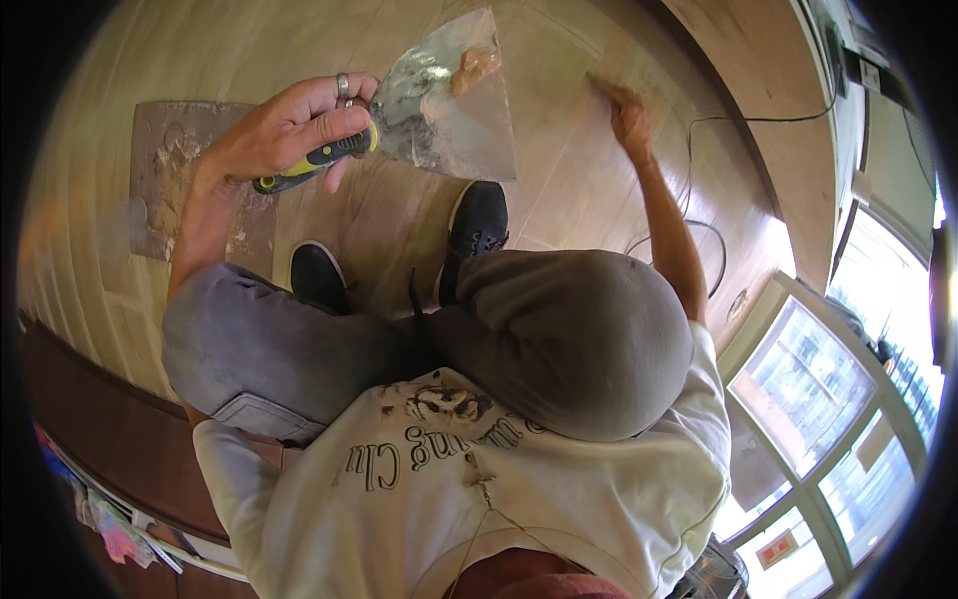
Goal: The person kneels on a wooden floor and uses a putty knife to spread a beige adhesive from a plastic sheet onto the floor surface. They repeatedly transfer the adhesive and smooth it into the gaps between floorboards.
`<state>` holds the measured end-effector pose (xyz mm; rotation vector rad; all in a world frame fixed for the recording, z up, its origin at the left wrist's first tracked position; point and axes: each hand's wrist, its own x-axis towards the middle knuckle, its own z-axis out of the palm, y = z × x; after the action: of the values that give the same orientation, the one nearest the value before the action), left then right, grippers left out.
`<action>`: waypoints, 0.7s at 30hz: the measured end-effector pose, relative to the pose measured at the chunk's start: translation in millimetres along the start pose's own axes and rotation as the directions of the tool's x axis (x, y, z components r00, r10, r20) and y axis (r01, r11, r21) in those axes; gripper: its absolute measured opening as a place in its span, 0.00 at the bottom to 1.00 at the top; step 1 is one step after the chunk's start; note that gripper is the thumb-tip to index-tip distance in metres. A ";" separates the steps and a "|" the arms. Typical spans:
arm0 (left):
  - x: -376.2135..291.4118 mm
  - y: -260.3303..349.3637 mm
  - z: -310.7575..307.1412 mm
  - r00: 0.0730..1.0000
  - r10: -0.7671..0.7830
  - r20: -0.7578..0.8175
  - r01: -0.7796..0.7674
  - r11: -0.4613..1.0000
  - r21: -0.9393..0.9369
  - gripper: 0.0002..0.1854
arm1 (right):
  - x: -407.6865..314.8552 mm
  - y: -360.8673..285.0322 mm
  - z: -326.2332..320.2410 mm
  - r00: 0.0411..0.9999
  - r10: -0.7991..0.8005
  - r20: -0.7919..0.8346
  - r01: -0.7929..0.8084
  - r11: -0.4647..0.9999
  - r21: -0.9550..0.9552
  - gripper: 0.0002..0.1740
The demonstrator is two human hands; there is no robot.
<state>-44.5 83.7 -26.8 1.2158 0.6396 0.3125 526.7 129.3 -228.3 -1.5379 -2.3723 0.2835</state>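
Note:
My left hand (307, 123), with rings on it, grips the black and yellow handle of a wide putty knife (441, 142). Its broad metal blade is smeared and carries a lump of orange-brown filler (475, 69) near the far edge. Further right, my right hand (629, 123) reaches low over the wood-look plank floor (554, 202). Motion blurs its fingertips, so whether they pinch a small tool cannot be told. Beneath my left forearm lies a flat brown board (161, 161) marked with dried filler.
A thin black cable (722, 118) runs along the right side of the floor and loops near my right arm. Beyond it are a curved wooden edge (748, 142) and a glazed frame (804, 385). My dark shoes (479, 213) stand between my hands. Dark brown panelling (112, 427) lies lower left.

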 end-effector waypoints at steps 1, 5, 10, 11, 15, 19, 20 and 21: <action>-1.7 2.0 1.0 0.999 -0.007 -0.046 0.007 1.000 -0.009 0.23 | -17.6 -12.3 -0.5 1.000 -0.009 0.013 0.009 1.000 0.008 0.25; -0.8 2.4 -0.4 0.997 0.011 -0.080 -0.011 1.000 0.001 0.22 | -63.9 -87.7 -28.2 0.955 0.081 0.284 -0.107 0.991 0.077 0.26; 9.6 -11.2 6.6 0.998 -0.002 -0.066 -0.002 0.998 -0.066 0.22 | -40.7 -145.7 -74.4 0.851 0.440 0.287 -0.512 0.572 0.640 0.21; 10.0 -13.3 8.0 0.998 -0.011 -0.061 0.005 0.996 -0.093 0.23 | -29.7 -164.8 -85.5 0.854 0.445 0.270 -0.501 0.565 0.656 0.22; 6.6 -9.4 16.0 0.989 -0.005 -0.151 -0.016 0.991 -0.134 0.24 | 19.5 -237.4 -124.3 0.970 0.242 0.005 -0.171 0.672 0.721 0.17; 2.3 7.8 17.7 0.995 -0.009 -0.099 -0.005 0.990 -0.142 0.23 | 59.7 -276.4 -135.7 0.895 -0.281 -0.346 0.432 0.740 0.515 0.19; 0.2 10.5 18.4 0.994 0.005 -0.107 -0.021 0.989 -0.145 0.22 | 69.6 -280.8 -135.2 0.838 -0.390 -0.380 0.533 0.731 0.426 0.22; 0.3 10.1 18.6 0.993 0.007 -0.118 -0.028 0.983 -0.183 0.22 | 75.6 -284.2 -136.4 0.774 -0.493 -0.396 0.621 0.713 0.326 0.24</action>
<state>-31.8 72.9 -13.6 1.0315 0.6860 0.4505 303.1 82.9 1.8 -0.5509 -2.2079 0.3914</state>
